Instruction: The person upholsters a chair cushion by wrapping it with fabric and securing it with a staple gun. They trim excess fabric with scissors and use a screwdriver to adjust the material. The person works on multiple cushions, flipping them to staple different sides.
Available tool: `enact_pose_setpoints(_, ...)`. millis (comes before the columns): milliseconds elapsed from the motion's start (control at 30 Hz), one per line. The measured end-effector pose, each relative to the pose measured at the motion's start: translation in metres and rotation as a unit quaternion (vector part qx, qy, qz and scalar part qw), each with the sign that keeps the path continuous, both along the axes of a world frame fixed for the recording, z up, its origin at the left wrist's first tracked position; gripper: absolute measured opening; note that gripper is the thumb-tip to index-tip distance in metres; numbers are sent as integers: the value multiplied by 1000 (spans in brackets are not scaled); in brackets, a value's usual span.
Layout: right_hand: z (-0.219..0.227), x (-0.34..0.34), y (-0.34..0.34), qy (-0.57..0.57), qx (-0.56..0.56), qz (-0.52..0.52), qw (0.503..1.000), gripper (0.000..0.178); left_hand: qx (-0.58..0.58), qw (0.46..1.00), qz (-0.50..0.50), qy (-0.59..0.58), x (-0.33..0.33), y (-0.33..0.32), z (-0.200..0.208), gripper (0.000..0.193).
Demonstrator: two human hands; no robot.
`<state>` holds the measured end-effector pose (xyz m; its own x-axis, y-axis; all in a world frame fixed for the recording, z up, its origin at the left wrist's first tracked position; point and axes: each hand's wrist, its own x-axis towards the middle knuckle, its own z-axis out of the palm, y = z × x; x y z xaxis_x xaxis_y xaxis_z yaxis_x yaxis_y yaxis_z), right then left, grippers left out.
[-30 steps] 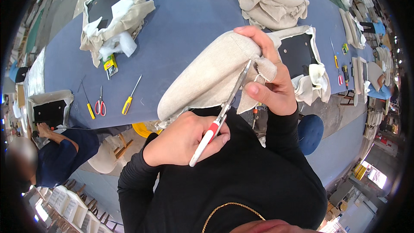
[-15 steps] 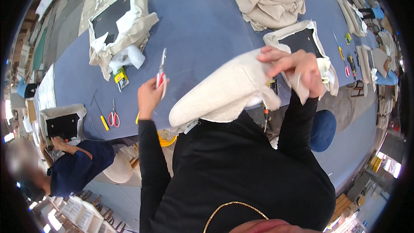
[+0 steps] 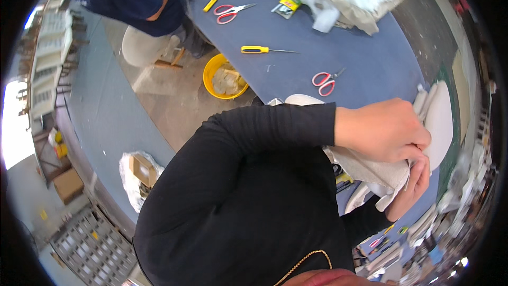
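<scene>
I take 12 o'clock as the top of my view and read directions from its middle. At 3 o'clock I see the left hand (image 3: 385, 131), reaching in from the left in a black sleeve (image 3: 280, 127) and bent over the beige cloth (image 3: 373, 172). Its fingers curl inward and their tips are hidden where they meet the other hand, so I cannot tell whether it pinches anything. The right hand (image 3: 415, 185), between 3 and 4 o'clock, is closed on the far edge of that cloth. The cloth lies below the left hand, close to the black shirt, with a loose corner hanging toward 4 o'clock. Just beyond the hands, at 3 o'clock, I have pale cushions (image 3: 440, 122).

On the blue table (image 3: 370, 55), scissors with red-and-white handles (image 3: 324, 83) lie at 2 o'clock, apart from both hands. A yellow-handled screwdriver (image 3: 255, 49) is at 12, and a second pair of scissors (image 3: 227, 15) lies between 11 and 12. Toward 1 o'clock I make out a heap of fabric and white padding (image 3: 324, 13), with a green-and-yellow packet (image 3: 288, 4) beside it. A yellow bucket (image 3: 208, 77) stands on the floor at 11; a co-worker in dark blue (image 3: 119, 0) is between 10 and 11.
</scene>
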<state>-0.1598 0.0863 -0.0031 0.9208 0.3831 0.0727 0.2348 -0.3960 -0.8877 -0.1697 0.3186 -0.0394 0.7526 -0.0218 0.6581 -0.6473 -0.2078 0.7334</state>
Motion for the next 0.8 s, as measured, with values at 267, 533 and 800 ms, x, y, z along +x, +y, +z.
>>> enact_pose_setpoints(267, 17, 13, 17, -77, -104, 187, 974, 112, 72, 861, 281, 417, -121, 175, -214, 27)
enact_pose_setpoints(533, 22, 38, 12, -91, -50, 176, 979, 82, 20, 918, 256, 301, -97, 101, -99, 16)
enact_pose_setpoints(800, 13, 37, -3, -95, 26, 88, 991, 60, 43, 990, 129, -47, -7, -16, -8, 33)
